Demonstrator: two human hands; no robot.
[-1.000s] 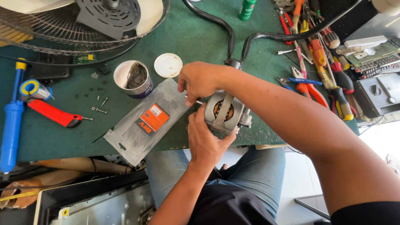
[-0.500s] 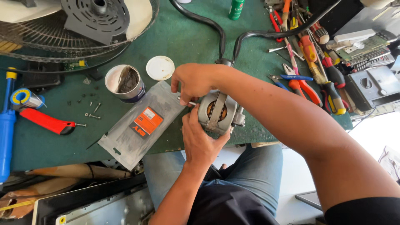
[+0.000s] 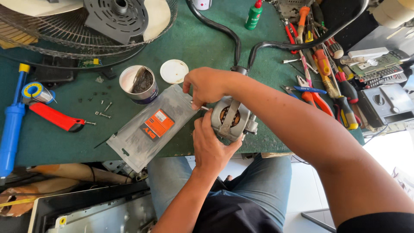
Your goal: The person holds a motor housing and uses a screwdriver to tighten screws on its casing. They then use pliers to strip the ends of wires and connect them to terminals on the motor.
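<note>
Hands (image 3: 210,142), two, on one motor (image 3: 231,118)

The left hand (image 3: 211,146) covers the lower left of the small electric motor (image 3: 231,118), and the right hand (image 3: 207,86) hides whatever its fingers pinch at the motor's top. The fan guard (image 3: 64,30) runs off the top edge. The loose screws (image 3: 103,110) on the bench (image 3: 207,47) are too small to make out.
</note>
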